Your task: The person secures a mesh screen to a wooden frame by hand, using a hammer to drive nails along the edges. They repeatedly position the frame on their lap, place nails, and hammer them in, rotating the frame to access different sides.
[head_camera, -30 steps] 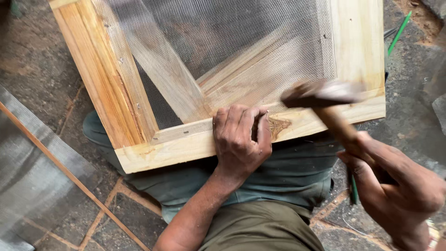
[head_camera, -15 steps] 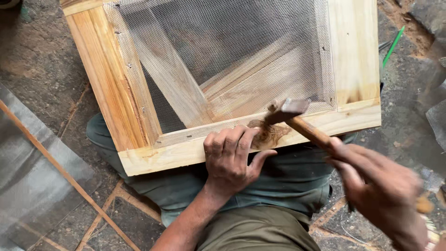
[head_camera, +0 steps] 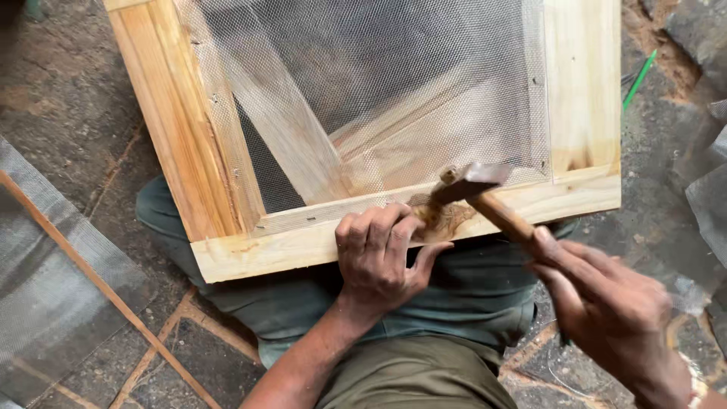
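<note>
Nearest the camera, the right hand (head_camera: 606, 303) has its fingers wrapped closed around the wooden handle of a hammer (head_camera: 485, 198). The handle's long axis runs from that hand, low on the right, up and leftward to the metal head, which sits just above the near rail of the wooden frame (head_camera: 250, 254).

The left hand (head_camera: 379, 254) rests on that near rail, fingers curled together and pinched at the rail's upper edge, just left of the hammer head. Whether they pinch a nail is hidden. This hand is the nearer one to the strike spot, almost touching the head.

The frame lies flat across the person's lap, its near rail running left to right. Wire mesh (head_camera: 379, 91) is stretched over it.

Counted: one hammer, one frame, one mesh sheet on it, two hands. Farther left lies a second mesh piece (head_camera: 45, 280) on the stone floor (head_camera: 68, 98).
</note>
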